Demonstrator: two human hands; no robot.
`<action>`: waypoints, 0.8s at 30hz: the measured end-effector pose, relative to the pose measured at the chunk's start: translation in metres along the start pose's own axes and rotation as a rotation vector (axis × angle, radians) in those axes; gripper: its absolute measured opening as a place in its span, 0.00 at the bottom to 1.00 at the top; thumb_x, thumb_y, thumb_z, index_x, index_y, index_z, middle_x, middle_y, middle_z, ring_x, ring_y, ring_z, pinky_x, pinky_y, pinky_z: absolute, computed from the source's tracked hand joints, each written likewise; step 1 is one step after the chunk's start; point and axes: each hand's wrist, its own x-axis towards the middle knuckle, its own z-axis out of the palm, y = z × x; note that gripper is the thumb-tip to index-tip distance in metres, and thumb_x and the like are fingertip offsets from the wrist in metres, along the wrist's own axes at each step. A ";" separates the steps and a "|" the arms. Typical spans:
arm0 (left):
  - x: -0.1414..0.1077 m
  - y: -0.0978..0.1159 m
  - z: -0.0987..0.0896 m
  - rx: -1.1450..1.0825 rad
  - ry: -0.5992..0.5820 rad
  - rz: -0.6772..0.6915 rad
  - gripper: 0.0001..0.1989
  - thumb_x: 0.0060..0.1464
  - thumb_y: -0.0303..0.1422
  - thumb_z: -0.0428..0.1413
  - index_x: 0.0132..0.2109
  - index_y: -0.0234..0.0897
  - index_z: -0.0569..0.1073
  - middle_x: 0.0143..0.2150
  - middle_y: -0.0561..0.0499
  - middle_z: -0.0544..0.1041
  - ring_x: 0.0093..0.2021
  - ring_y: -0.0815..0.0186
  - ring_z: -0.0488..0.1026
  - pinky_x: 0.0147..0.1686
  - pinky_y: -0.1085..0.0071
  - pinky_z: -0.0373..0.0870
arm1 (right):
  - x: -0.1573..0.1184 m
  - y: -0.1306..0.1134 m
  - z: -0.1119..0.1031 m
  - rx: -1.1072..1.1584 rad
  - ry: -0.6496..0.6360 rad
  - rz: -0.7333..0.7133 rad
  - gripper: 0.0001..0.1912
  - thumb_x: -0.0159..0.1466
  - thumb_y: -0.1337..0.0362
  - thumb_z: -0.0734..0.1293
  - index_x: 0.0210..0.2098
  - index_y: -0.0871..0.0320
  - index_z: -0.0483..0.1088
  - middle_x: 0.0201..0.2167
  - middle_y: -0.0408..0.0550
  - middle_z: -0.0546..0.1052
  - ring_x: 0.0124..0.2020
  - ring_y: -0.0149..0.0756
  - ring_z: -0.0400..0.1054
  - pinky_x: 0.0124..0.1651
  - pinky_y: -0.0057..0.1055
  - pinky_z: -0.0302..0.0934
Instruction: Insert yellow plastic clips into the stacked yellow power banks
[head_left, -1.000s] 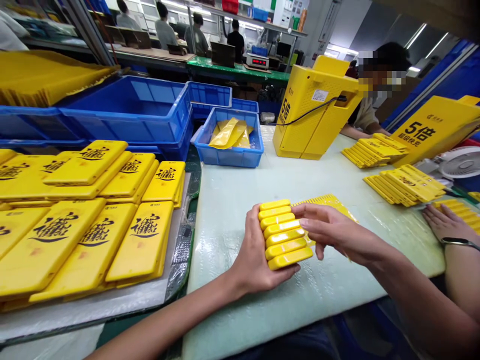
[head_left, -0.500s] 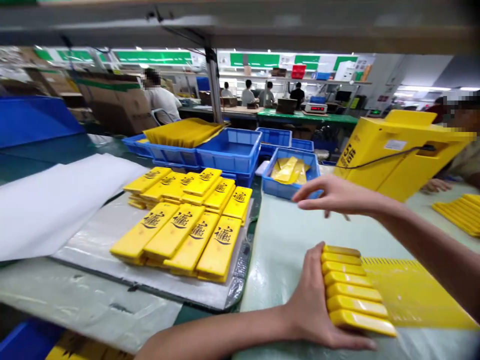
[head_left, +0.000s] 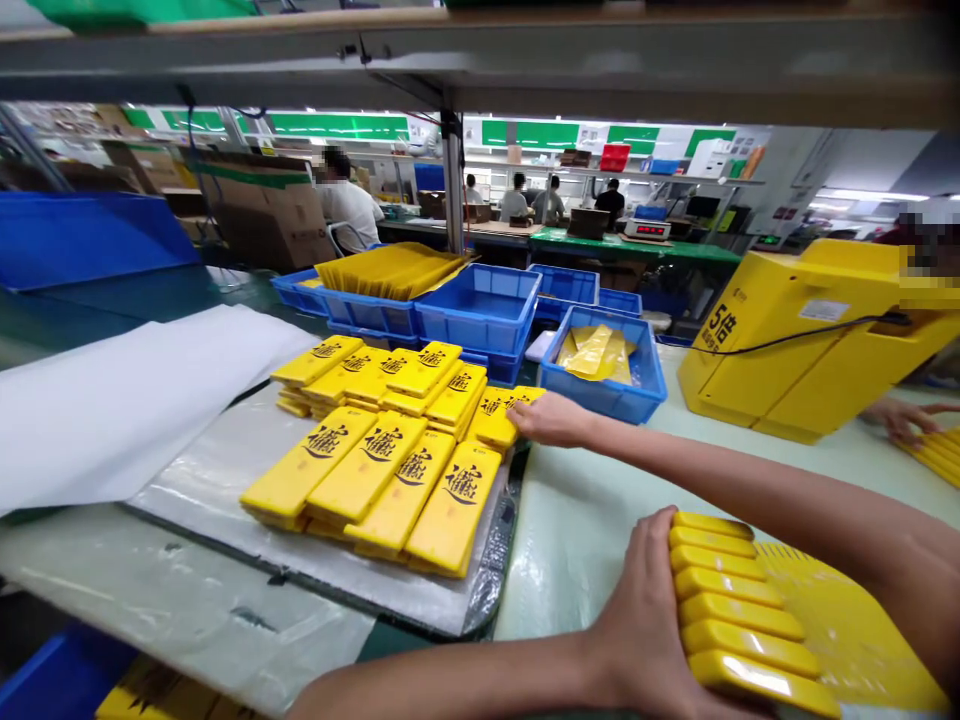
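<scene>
My left hand (head_left: pixel 646 600) is wrapped round one side of a row of several flat yellow cases (head_left: pixel 739 608) standing on edge at the lower right. My right arm reaches across above that row. At the right end of the stacks, my right hand (head_left: pixel 553 418) pinches the edge of a yellow case (head_left: pixel 517 398) with a black character print. Its fingertips partly cover the print. To the left, more printed cases (head_left: pixel 367 440) lie stacked in two rows on a plastic-covered tray (head_left: pixel 202 490). Beyond the left hand's row lies a yellow ribbed sheet (head_left: pixel 840 610), partly under my right forearm.
A blue bin (head_left: pixel 604 400) with yellow pieces stands behind my right hand. More blue bins (head_left: pixel 480 300), one with yellow sheets (head_left: pixel 390 270), are at the back. A large yellow machine (head_left: pixel 795 340) stands right, near a co-worker's hand (head_left: pixel 900 418). A shelf beam (head_left: pixel 525 65) crosses overhead.
My right hand has moved left and down from mid-air to the printed stacks and closed on a case. My left hand stays on its row. The view has shifted slightly.
</scene>
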 end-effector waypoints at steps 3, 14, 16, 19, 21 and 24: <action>-0.004 0.004 -0.002 0.005 -0.004 -0.015 0.96 0.12 0.55 0.88 0.84 0.39 0.47 0.75 0.30 0.62 0.74 0.25 0.66 0.80 0.27 0.62 | -0.029 0.042 -0.027 0.090 0.076 0.147 0.21 0.82 0.63 0.59 0.60 0.72 0.77 0.56 0.68 0.82 0.53 0.40 0.80 0.52 0.25 0.67; -0.014 0.018 -0.013 -0.024 -0.031 0.010 0.79 0.43 0.56 0.82 0.84 0.42 0.39 0.80 0.26 0.55 0.82 0.25 0.59 0.82 0.22 0.51 | -0.099 0.100 0.020 0.381 -0.198 0.364 0.38 0.61 0.55 0.85 0.67 0.60 0.82 0.60 0.58 0.84 0.56 0.43 0.82 0.50 0.24 0.68; -0.016 0.016 -0.014 -0.022 -0.037 0.029 0.78 0.45 0.57 0.81 0.84 0.45 0.37 0.81 0.27 0.53 0.83 0.24 0.57 0.81 0.20 0.50 | -0.110 0.104 0.039 0.425 -0.213 0.432 0.50 0.52 0.52 0.89 0.70 0.63 0.79 0.62 0.61 0.83 0.55 0.45 0.82 0.49 0.25 0.70; -0.018 0.015 -0.013 -0.010 -0.047 0.028 0.77 0.48 0.59 0.79 0.85 0.48 0.35 0.82 0.29 0.53 0.83 0.25 0.57 0.81 0.19 0.51 | -0.123 0.106 0.061 0.517 -0.228 0.514 0.47 0.57 0.50 0.86 0.70 0.66 0.77 0.59 0.62 0.83 0.42 0.37 0.82 0.42 0.26 0.71; -0.018 0.016 -0.014 -0.003 -0.051 0.018 0.77 0.49 0.60 0.79 0.85 0.48 0.35 0.82 0.29 0.54 0.82 0.25 0.59 0.81 0.20 0.52 | -0.129 0.102 0.066 0.589 -0.241 0.539 0.38 0.65 0.51 0.81 0.67 0.67 0.77 0.56 0.60 0.84 0.33 0.29 0.77 0.36 0.25 0.70; -0.016 0.019 -0.016 0.015 -0.053 0.013 0.78 0.48 0.59 0.80 0.85 0.45 0.35 0.81 0.27 0.56 0.82 0.27 0.60 0.81 0.22 0.54 | -0.141 0.096 0.051 0.647 -0.229 0.536 0.25 0.69 0.57 0.78 0.60 0.66 0.78 0.52 0.54 0.84 0.27 0.23 0.70 0.32 0.24 0.66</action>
